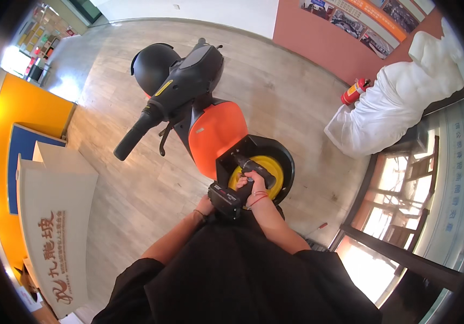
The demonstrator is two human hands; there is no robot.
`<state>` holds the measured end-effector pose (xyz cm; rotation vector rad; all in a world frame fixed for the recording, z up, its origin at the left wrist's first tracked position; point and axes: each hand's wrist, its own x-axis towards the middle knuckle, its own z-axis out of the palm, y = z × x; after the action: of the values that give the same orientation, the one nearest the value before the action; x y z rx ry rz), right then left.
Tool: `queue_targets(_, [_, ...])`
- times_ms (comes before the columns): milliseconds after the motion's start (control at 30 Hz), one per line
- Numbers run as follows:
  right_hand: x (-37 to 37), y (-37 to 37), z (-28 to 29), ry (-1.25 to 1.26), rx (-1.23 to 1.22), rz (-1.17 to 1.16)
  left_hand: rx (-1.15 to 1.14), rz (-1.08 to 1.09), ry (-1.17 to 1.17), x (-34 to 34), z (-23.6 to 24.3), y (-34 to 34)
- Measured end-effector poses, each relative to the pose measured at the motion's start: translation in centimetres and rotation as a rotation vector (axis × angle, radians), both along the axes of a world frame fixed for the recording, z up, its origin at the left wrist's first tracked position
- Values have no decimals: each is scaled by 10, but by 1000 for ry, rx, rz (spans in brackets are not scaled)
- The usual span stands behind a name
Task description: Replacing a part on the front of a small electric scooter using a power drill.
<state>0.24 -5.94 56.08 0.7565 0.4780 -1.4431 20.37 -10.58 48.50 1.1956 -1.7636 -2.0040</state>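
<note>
In front of me stands an orange and black scooter (218, 132), its yellow-rimmed wheel (278, 163) and black fender (290, 156) close to my body. My right hand (255, 185) is wrapped round the grip of a black cordless drill (259, 168). The drill's nose points up and left, at the black edge beside the scooter's orange panel; whether it touches a screw is too small to tell. Its bulky battery (225, 200) faces me. Beside that battery is my left hand (205, 206), with its fingers hidden, so any hold is unclear.
The scooter's handlebar grip (137, 133) and brake lever (162, 141) stick out left. A pale counter (83, 178) stands at the left. At right are a white-wrapped bulky object (383, 110), a red fire extinguisher (354, 92) and a small tool (322, 225) on the floor.
</note>
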Motion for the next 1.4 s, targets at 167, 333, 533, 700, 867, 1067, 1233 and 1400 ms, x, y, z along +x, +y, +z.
queue_targets(167, [-10, 9, 15, 111, 49, 71, 356, 197, 21, -11, 13, 4])
queue_targets(333, [-23, 24, 25, 115, 130, 75, 290, 197, -170, -2, 6, 3])
queue_targets(533, [-23, 22, 14, 47, 92, 91, 415, 224, -260, -8, 24, 0])
queue_targets(700, [-19, 18, 8, 66, 96, 63, 373, 224, -212, 2, 14, 0])
queue_targets(867, [-20, 14, 2, 53, 95, 75, 383, 342, -143, 29, -27, 4])
queue_targets(1067, [-18, 11, 3, 64, 125, 87, 398, 318, -232, 41, -36, -2])
queue_targets(1233, [-16, 6, 14, 164, 176, 161, 312, 263, -242, 35, -32, -3])
queue_targets(1400, [-17, 6, 18, 215, 200, 183, 470, 334, -271, 26, -14, -7])
